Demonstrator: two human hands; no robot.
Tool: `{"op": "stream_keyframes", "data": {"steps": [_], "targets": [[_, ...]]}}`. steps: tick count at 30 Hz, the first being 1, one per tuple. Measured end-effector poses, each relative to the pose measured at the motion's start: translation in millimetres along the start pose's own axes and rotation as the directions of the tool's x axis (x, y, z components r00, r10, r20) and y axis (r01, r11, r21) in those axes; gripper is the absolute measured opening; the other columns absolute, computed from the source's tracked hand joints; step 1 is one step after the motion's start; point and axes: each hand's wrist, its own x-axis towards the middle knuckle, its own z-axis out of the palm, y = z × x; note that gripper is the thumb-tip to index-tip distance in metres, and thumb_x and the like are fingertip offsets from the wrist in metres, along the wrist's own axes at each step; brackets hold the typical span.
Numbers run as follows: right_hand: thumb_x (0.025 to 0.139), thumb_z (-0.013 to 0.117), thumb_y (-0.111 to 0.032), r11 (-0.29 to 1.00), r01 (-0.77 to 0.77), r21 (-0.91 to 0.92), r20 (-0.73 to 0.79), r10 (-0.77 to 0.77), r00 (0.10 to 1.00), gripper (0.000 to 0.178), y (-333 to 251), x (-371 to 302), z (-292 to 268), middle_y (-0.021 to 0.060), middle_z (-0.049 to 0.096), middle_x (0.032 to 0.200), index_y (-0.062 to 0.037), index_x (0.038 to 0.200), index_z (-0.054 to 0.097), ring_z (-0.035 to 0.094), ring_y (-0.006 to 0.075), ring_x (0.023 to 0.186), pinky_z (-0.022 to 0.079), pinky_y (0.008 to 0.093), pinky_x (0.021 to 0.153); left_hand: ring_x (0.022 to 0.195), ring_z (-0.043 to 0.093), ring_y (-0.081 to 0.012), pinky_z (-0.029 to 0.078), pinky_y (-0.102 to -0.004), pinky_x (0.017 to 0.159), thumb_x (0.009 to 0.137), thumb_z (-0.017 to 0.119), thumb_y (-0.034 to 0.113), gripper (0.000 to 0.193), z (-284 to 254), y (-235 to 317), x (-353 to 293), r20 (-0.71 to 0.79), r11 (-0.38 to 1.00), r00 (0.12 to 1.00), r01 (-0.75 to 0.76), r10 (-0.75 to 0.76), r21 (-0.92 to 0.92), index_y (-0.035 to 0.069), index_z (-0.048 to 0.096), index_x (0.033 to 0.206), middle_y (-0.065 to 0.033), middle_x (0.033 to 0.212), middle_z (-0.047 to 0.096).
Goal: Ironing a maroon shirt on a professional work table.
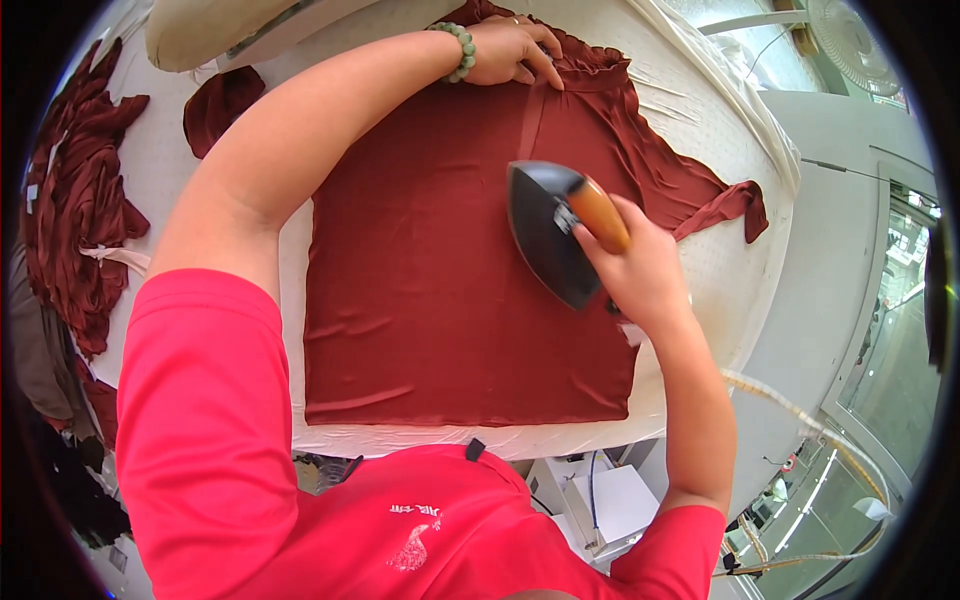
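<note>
A dark red knit garment [440, 290] lies spread flat on a white padded ironing table [720, 270], its gathered neckline and loose ties toward the far edge. The right hand [640, 275] wraps its fingers closed around the orange wooden handle of a black, wedge-shaped steam iron [545, 235], which rests on the upper right part of the cloth, tip pointing away from the person. The left hand [510, 50], wearing a pale green bead bracelet [462, 50], reaches across to the neckline and pinches a narrow red strap [530, 120] between thumb and fingertips, pulling it straight toward the iron's nose.

A heap of similar dark red garments [75, 210] sits at the left edge of the table, well apart from both hands.

The risk here seems twofold: the iron's tip points straight along the strap at the pinching fingers, so a long forward stroke could burn them; and if the strap slackens or twists, the iron would likely press a crease into it.
</note>
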Motion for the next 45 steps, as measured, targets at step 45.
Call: {"op": "stream_keyframes", "data": {"steps": [45], "targets": [[0.092, 0.072, -0.033, 0.985, 0.105, -0.134, 0.123, -0.088, 0.988, 0.040, -30.6, 92.0, -4.3, 0.0236, 0.075, 0.086, 0.0027, 0.110, 0.073, 0.074, 0.0407, 0.083, 0.058, 0.0461, 0.079, 0.129, 0.058, -0.0309, 0.045, -0.0418, 0.115, 0.092, 0.071, 0.000, 0.029, 6.7, -24.4, 8.3, -0.099, 0.972, 0.991, -0.112, 0.093, -0.205, 0.012, 0.079, 0.117, -0.0104, 0.136, 0.064]]}}
